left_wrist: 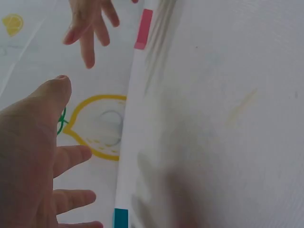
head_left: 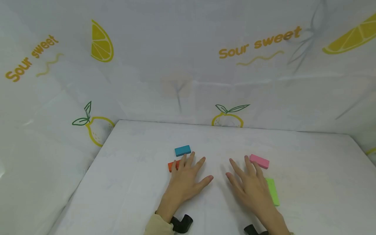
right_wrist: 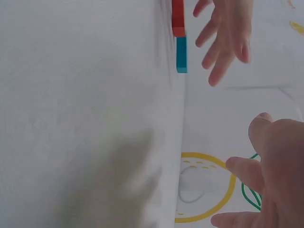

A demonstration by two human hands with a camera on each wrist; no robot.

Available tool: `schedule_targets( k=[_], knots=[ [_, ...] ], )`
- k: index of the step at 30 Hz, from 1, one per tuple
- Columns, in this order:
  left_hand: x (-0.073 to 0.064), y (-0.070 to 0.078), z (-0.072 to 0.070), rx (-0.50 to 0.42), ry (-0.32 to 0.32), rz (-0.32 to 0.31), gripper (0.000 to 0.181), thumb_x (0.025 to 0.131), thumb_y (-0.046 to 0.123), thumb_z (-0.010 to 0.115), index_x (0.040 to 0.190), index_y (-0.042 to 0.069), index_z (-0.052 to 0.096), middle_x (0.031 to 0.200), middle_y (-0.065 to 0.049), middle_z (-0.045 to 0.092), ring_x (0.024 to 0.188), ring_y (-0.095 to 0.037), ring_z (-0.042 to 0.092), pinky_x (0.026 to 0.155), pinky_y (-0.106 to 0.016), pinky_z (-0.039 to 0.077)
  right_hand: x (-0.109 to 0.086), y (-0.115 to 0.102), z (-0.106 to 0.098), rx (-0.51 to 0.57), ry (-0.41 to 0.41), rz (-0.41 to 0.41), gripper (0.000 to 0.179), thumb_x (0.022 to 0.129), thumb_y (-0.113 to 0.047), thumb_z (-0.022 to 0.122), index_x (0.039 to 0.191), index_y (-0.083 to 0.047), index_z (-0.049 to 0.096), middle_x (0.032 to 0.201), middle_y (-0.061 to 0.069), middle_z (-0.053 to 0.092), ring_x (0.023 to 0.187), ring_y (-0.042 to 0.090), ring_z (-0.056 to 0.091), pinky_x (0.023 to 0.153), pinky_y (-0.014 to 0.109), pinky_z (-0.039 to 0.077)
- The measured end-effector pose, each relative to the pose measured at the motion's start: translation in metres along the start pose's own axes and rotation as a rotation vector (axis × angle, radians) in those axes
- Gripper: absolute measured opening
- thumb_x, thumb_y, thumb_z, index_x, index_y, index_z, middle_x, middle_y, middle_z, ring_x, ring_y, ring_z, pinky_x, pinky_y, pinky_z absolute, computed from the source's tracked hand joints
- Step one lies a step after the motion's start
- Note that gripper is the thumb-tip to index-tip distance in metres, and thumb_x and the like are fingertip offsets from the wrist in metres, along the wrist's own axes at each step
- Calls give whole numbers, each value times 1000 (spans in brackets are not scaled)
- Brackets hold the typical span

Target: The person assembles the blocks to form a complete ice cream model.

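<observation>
My left hand hovers over the white table with its fingers spread, holding nothing. Partly hidden under its fingers lies an orange-red block; a blue block sits just beyond the fingertips. Spread likewise, my right hand is held above the table with nothing in it. Past its fingers lies a pink block, and a lime green block is beside it on the right, partly covered by the hand. In the right wrist view the red block and blue block appear near the left hand.
The white table ends at a back edge against a white sheet printed with lemons and lettering. A black wrist fitting sits at the left wrist, and another at the right.
</observation>
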State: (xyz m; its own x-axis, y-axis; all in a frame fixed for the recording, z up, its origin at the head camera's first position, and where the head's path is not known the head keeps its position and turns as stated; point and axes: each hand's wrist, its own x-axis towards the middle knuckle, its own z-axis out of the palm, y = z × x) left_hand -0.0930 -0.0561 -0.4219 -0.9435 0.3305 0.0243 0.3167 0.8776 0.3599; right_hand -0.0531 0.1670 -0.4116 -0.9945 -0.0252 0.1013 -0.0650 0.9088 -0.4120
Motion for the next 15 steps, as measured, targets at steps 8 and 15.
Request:
schedule_targets(
  k=[8,15],
  knots=[
    [-7,-26,-21,-108,0,27,62,94,59,63,143,21,60,150,-12,55,137,-35,52,107,-59,43,-4,3,-9,81,63,37,59,103,-51,53,151,-17,52,155,31,41,139,55,37,103,73,37],
    [-14,-53,-37,-259,-98,82,54,90,44,75,137,18,65,138,-3,62,130,-25,57,108,-53,47,-4,12,-15,104,60,47,57,99,-48,62,144,-13,58,148,26,51,127,55,48,95,71,43]
  ],
)
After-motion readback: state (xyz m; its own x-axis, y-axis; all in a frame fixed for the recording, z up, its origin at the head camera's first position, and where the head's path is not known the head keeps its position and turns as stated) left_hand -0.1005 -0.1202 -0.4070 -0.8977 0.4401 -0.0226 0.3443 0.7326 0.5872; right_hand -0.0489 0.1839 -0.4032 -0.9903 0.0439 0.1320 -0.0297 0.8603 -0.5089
